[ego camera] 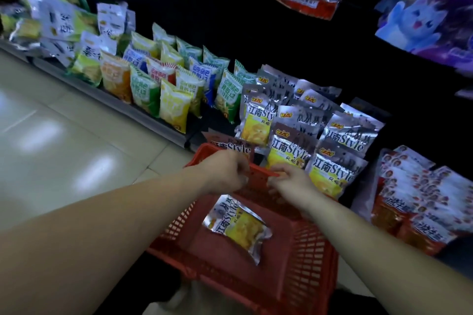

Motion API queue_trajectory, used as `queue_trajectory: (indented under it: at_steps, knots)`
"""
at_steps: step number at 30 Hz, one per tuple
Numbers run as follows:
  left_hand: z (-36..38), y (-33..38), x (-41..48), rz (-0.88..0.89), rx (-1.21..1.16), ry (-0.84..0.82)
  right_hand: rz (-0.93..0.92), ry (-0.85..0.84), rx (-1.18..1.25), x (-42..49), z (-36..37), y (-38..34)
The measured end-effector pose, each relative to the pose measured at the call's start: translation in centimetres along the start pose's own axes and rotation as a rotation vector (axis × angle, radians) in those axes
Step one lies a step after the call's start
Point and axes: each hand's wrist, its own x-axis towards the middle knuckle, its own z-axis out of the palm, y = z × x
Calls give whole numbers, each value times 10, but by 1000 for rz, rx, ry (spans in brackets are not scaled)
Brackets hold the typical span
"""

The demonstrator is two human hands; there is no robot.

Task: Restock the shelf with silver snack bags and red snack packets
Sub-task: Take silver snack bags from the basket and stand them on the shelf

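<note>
Seeing what underfoot?
- Pale tile floor [64,135], open toward 9 o'clock; shelf edge [128,107] runs 10 to 12.

Hands?
- Left hand [227,171] and right hand [291,181] both curl fingers on the red basket [307,250] far rim. One silver snack bag [238,225] inside, shelved silver bags [307,123] at 1, red snack packets [414,199] at 3.

Green and yellow snack bags [175,106] stand beside pale floor tiles [64,140].

I see my left hand [225,174] and right hand [294,184] at mid-frame, fingers curled over the far rim of the red basket [307,250]. One silver snack bag [238,225] lies flat inside it. Just beyond, more silver bags [332,135] stand on the shelf [143,107]. Red snack packets [414,202] fill the lower right.
</note>
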Motion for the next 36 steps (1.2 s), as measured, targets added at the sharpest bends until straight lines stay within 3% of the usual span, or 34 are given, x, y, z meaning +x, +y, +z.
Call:
queue_trajectory:
  at_steps: [5,9,18,23,28,33,36]
  knots:
    - [-35,3,33,17,-210,206,-138,5,-24,34,-16,-47]
    - [-62,-13,73,-85,-286,255,-212,59,-121,77,-32,-70]
    - [-56,-63,163,-103,-412,380,-451,284,-667,224,-27,-93]
    - [-34,-94,182,-87,-516,376,-349,463,-971,276,-20,-91]
    - [-36,-103,178,-97,-563,415,-406,556,-869,273,-25,-91]
    - [-52,-98,169,-100,-445,354,-532,389,-645,236,-35,-109]
    - [-69,-83,151,-108,-420,355,-617,312,-643,192,-47,-122]
